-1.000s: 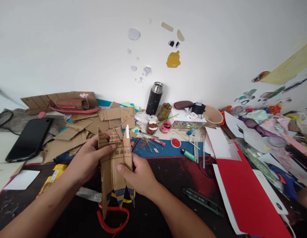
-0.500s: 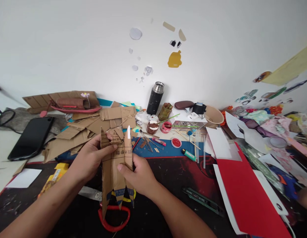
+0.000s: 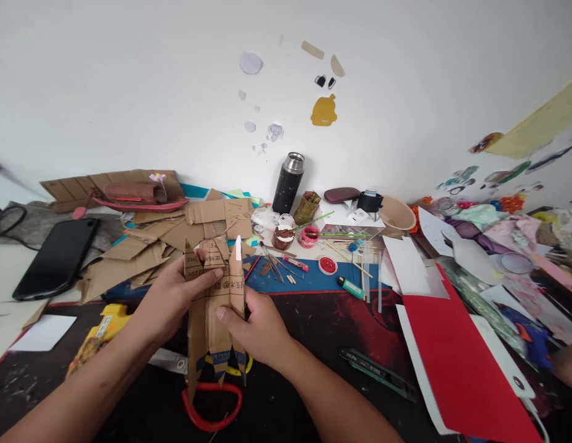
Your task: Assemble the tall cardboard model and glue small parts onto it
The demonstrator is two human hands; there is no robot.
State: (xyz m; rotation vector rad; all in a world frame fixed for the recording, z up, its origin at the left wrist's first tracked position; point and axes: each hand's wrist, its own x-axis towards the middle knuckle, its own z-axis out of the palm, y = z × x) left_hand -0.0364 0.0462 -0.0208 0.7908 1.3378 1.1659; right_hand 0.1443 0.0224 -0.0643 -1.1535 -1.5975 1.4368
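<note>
Both hands hold up a cut cardboard piece (image 3: pixel 212 307) with pointed strips at its top and bottom and printed characters on it. My left hand (image 3: pixel 173 301) grips its upper left part, thumb laid across the front. My right hand (image 3: pixel 258 329) pinches its right edge lower down, thumb on the front. Red-handled scissors (image 3: pixel 212 409) lie on the dark mat right below the cardboard piece.
Cardboard scraps (image 3: pixel 143 246) pile up behind my left hand, with a black tablet (image 3: pixel 55 258) further left. Paint pots (image 3: pixel 283 237), brushes, a lighter (image 3: pixel 350 287) and a steel flask (image 3: pixel 288 183) stand behind. A utility knife (image 3: pixel 376 372) and red paper (image 3: pixel 456 363) lie to the right.
The cardboard piece has shifted slightly in my hands, and my left thumb has slid a little further across its front. Otherwise the scene is the same.
</note>
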